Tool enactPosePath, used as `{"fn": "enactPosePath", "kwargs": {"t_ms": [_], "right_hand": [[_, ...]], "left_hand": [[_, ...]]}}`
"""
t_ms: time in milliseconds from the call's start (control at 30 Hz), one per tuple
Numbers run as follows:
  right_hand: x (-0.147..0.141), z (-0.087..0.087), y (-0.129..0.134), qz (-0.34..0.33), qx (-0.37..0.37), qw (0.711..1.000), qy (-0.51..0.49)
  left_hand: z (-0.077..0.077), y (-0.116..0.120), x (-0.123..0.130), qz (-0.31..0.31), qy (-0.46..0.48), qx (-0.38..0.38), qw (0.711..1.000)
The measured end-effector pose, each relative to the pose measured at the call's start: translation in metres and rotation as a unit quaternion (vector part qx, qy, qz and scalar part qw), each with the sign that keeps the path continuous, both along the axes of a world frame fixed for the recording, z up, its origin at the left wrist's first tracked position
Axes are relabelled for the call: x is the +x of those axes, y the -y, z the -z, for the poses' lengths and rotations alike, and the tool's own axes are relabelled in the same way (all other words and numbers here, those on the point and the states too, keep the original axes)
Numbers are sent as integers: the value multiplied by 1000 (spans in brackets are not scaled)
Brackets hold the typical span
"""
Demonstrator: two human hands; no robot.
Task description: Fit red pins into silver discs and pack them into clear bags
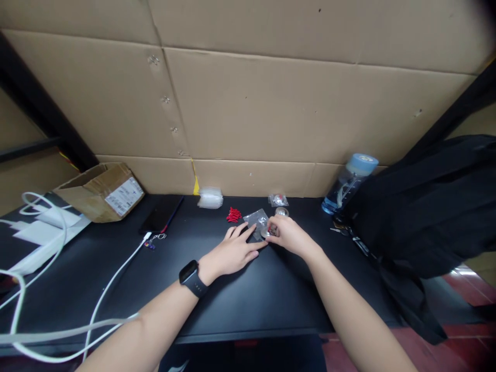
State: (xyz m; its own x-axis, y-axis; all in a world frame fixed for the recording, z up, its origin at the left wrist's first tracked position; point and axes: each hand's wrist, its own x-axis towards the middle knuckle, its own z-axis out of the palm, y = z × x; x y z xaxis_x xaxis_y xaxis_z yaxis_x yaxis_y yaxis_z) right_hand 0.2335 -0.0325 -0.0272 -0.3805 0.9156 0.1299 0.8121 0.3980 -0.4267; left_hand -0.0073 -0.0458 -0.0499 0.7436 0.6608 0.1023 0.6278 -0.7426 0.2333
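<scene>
A small clear plastic bag (258, 219) lies on the black tabletop. My left hand (232, 253), with a black watch on the wrist, rests flat on the bag's near part, fingers spread. Close to its fingertips, my right hand (287, 235) is closed in a pinch at the bag's right end. Between its fingers shows a small round silvery thing with red on it (266, 232), partly hidden by them. Behind that hand lies another round silvery disc (281, 211). A heap of small red pieces (233, 215) sits left of the bag.
Farther back are a packed clear bag (278, 200) and a stack of clear bags (210, 198). Leftward are a phone (160, 214), an open cardboard box (103, 192) and white cables (112, 284). A blue-lidded bottle (349, 183) and a black backpack (422, 206) stand on the right.
</scene>
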Motion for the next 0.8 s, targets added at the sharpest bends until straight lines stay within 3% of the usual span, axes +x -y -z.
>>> {"fn": "enactPosePath", "kwargs": {"t_ms": [233,467,667,800], "right_hand": [[1,15,-11,-52,-8,991,-122],[-5,26,-23,32,104,993,-46],[-17,34,-28,47,151,987,-25],[-11,28,-23,7,123,992,-15]], "left_hand": [[0,1,2,6,5,1,1000],[-2,3,5,8,4,-7,1000],[-4,2,2,14,14,-6,1000],[-5,-2,-1,-3,33,-6,999]]}}
